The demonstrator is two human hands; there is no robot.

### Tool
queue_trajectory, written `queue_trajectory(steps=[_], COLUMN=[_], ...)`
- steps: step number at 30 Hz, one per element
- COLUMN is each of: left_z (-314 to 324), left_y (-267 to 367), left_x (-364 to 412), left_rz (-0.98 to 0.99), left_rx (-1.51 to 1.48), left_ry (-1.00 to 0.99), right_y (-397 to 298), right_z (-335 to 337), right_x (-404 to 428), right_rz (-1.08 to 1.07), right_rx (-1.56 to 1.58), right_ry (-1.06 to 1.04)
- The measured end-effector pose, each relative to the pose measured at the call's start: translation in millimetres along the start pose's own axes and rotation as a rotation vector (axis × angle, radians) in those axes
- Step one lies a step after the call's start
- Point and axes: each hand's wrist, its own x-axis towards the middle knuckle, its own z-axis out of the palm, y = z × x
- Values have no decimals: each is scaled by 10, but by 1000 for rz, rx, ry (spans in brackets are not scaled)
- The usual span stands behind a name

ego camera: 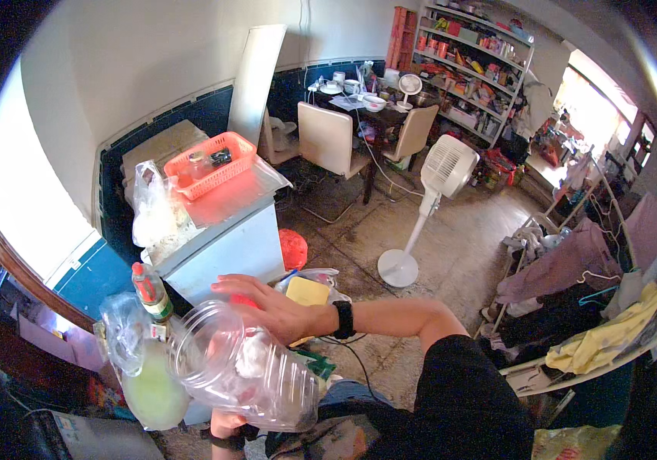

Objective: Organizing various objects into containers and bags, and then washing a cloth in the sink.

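Note:
A large clear plastic jar (277,385) with a ribbed wall lies tilted before me, its round mouth facing up and left. From below, my left hand (228,422) supports it, mostly hidden behind the plastic. My right hand (274,310) reaches across at the jar's upper side with fingers stretched out. Something red (242,300) shows under those fingers; whether I grip it or the jar is not clear. A crumpled white thing (252,356) shows through the wall, inside or behind it. To the left are a bottle with a red cap (153,296) and a plastic bag of pale green contents (156,385).
An orange plastic basket (219,181) holding jars sits on a white cabinet (231,259), beside a white plastic bag (153,213). A pedestal fan (420,213) stands on the floor. Behind it are chairs (325,138) and a laden table. Clothes hang on a rack (564,270) at right.

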Motion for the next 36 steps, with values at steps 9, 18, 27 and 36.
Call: queue_trajectory(steps=[9,18,27,36], left_z=[769,518,670,394], left_y=[642,389,457,542], left_x=[352,218,145,57], left_rz=[555,515,448,325], left_rx=[565,932,1054,724], left_ry=[164,413,387,-94], right_y=[54,-522,-552,-654], right_z=[-835,-805,-540,-419], right_x=[42,304,389,503], right_rz=[657,362,331,-13], right_rx=[673,406,360,433], right_ry=[97,-525,-627,-824])
